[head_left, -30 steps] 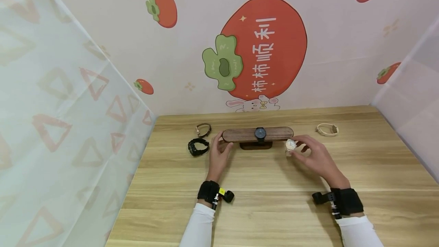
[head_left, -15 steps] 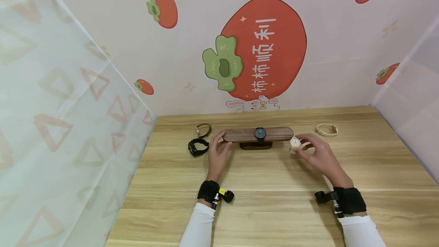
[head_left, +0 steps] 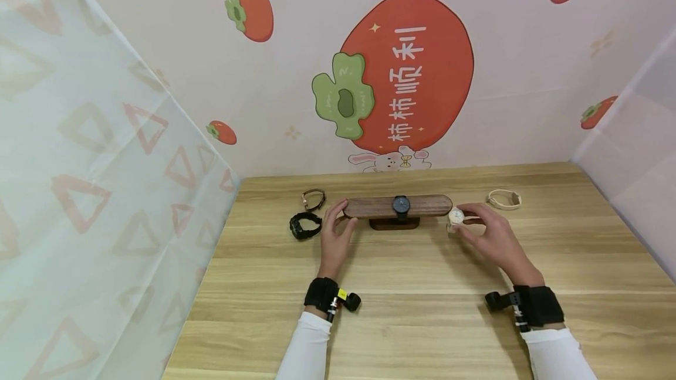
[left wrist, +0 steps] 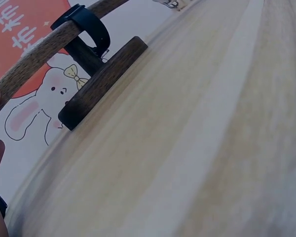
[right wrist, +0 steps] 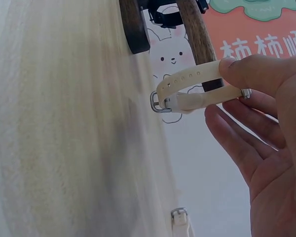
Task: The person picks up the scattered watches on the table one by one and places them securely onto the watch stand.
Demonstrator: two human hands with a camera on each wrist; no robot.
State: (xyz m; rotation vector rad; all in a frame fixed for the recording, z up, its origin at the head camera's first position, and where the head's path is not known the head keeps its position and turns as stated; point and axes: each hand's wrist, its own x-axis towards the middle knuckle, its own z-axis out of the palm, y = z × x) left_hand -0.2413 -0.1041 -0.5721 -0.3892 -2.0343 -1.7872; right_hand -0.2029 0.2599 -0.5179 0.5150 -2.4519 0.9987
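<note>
Cream watch (head_left: pixel 456 216): pinched in right grip (head_left: pixel 496 242), by right end of wooden bar (head_left: pixel 369 209). Brace other end with left grip (head_left: pixel 335 240) curled round it, square strap (right wrist: pixel 187 78) up, ease on, no yanking lol.

The table (head_left: pixel 412 321) bears a stand (head_left: pixel 369 208), black watch (head_left: pixel 297 227), brown watch (head_left: pixel 304 200) and cream watch (head_left: pixel 514 198).

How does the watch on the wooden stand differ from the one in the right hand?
The black watch has a dark dial; the cream watch has a pale one. The black watch is strapped around the wooden stand; the cream watch is pinched by the right hand. Both have round dials.
</note>
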